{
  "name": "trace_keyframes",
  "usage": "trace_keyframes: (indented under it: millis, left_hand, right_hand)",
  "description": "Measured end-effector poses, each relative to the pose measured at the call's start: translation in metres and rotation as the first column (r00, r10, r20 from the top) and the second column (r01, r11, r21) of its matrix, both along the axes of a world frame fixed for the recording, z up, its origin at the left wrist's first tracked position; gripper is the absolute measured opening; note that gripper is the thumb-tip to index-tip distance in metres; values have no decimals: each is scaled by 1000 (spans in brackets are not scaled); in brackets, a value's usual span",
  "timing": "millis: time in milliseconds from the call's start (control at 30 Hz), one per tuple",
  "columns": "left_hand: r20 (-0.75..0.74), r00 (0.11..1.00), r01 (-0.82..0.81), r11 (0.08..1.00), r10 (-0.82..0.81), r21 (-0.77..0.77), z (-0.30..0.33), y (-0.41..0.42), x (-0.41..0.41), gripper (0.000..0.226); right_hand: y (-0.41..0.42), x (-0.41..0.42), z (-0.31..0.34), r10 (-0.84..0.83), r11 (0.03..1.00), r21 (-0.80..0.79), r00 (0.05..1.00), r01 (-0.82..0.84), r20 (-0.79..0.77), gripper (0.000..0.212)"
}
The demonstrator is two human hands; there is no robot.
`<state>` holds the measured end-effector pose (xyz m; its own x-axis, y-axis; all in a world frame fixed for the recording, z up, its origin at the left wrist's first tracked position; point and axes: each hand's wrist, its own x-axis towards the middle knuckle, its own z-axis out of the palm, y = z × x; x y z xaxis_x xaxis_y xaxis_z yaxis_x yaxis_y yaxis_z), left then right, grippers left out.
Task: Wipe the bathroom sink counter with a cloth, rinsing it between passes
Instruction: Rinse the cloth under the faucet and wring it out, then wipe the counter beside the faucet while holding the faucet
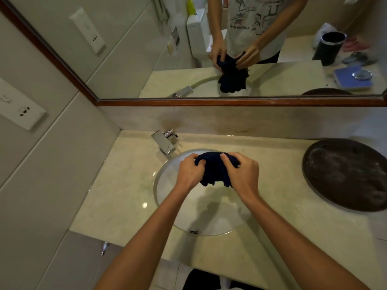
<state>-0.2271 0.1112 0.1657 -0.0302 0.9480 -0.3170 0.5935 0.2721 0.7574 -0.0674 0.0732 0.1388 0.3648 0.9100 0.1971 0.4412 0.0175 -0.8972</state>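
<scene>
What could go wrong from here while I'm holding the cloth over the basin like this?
1. Both the left hand and the right hand grip the bunched dark cloth above the sink; if it is wet, wringing near the rim could drip onto the counter.
2. The faucet sits close behind the cloth, so the knuckles could bump it.
3. The dark round tray on the right could be knocked on a wide wiping pass.

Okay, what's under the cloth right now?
The dark cloth, gripped by the left hand and right hand, hangs over the white sink basin. Its shadow falls on the bowl below. The basin floor right beneath it is partly hidden by cloth and hands.
</scene>
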Motion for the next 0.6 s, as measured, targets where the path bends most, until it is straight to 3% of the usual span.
trace_keyframes:
  millis: [67, 133, 233, 300, 400, 500, 567, 600]
  left_hand:
    - [149, 985, -86, 996, 89, -26, 0, -2, 11, 20]
    - [221, 965, -127, 989, 142, -82, 3, -4, 13, 29]
    - [260, 958, -104, 991, 123, -88, -4, -8, -8, 33]
    - [249, 967, -39, 998, 51, -51, -5, -9, -29, 25]
    - [258, 963, 110, 988, -79, -106, 2, -10, -59, 21]
    - [404, 914, 118, 980, -45, -158, 9, -9, -89, 33]
    - [474, 877, 20, 980, 77, -196, 9, -3, -107, 47]
    - [463, 876, -38, 978, 132, -207, 9, -1, -111, 57]
  right_hand:
    - [-15, -23, -5, 31, 999, 28, 997, -33, 70, 16]
    - [-26, -37, -13, 163, 987, -5, 982, -163, 99, 32]
    - [-30, -30, -16, 405, 907, -45, 896, -419, -183, 37]
    - [-24, -13, -19, 396, 890, -76, 846, -449, -356, 32]
    - [-5, 14, -31, 388, 893, -146, 892, -426, -233, 45]
    - [9, 14, -33, 539, 694, -333, 767, -638, -348, 65]
    - [13, -1, -35, 569, 560, -383, 677, -735, -467, 45]
    - [13, -8, -35, 556, 547, -391, 670, -740, -491, 36]
